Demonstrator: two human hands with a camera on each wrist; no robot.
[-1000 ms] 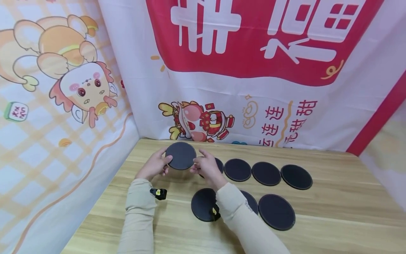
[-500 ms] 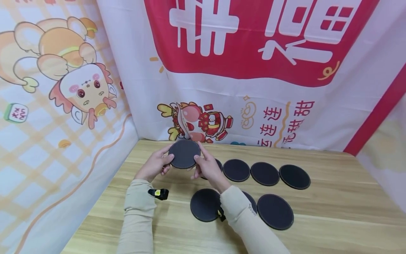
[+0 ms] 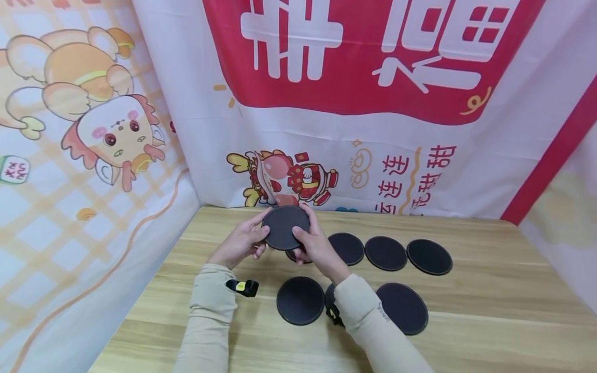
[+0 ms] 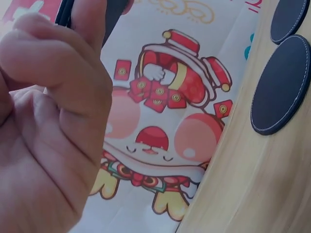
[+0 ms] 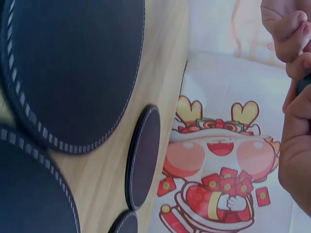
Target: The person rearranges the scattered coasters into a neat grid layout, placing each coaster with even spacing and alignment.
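Both hands hold a round black coaster (image 3: 283,228) raised over the back of the table. My left hand (image 3: 237,242) pinches its left edge, thumb on the top face and fingers underneath. On the opposite edge my right hand (image 3: 323,249) grips it the same way. The coaster's dark edge (image 4: 114,22) shows above the curled left fingers in the left wrist view. More black coasters lie flat below; white stitching rings a near coaster (image 5: 77,63) in the right wrist view. A back-row coaster (image 3: 291,256) is mostly hidden under the raised one.
The back row continues rightward with coasters, ending at the rightmost coaster (image 3: 429,256). In front lie a left coaster (image 3: 300,300), one partly covered by the right sleeve, and a right coaster (image 3: 403,308). A printed cloth (image 3: 289,129) hangs behind the wooden table (image 3: 489,295).
My right hand has closed its thumb and fingers on the coaster's right edge. Both hands have carried the coaster slightly to the right.
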